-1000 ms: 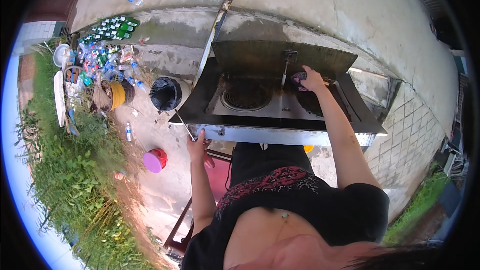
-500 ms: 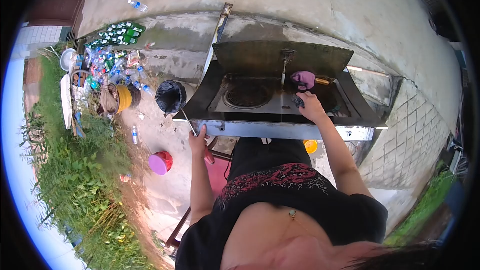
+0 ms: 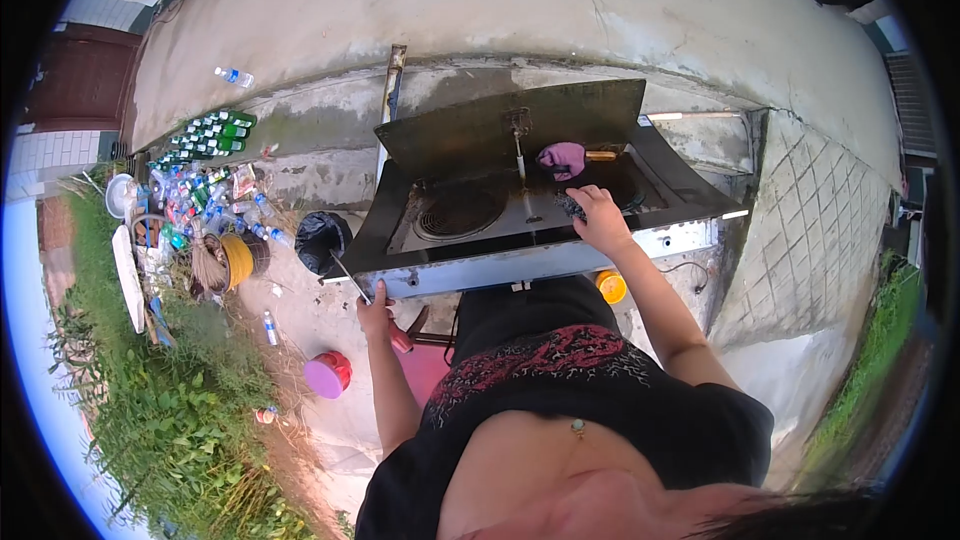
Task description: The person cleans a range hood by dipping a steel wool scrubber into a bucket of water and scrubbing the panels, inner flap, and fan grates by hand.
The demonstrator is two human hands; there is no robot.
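Observation:
A dirty range hood (image 3: 470, 280) lies in front of me, its dark panel (image 3: 450, 136) raised at the back. My right hand (image 3: 602, 224) is closed on a dark scouring pad (image 3: 573, 206) over the right part of the hood. Behind it a purple cloth (image 3: 562, 161) lies beside an orange-yellow handle (image 3: 601, 156). At the hood's left front corner, my left hand (image 3: 375, 315) is closed around a thin metal rod (image 3: 350, 277). A red handle (image 3: 401, 337) shows just beside that hand.
A black-lined bucket (image 3: 323, 242) stands left of the hood. Further left are plastic bottles (image 3: 200, 190), green bottles (image 3: 215, 135) and a yellow roll (image 3: 238, 260). A pink-lidded red bucket (image 3: 328, 375) is at lower left; an orange bowl (image 3: 611, 287) sits below the hood.
My right hand has left the purple cloth and moved toward the hood's front, with the dark pad in it. The camera view has turned and shifted. My left hand stays at the left corner.

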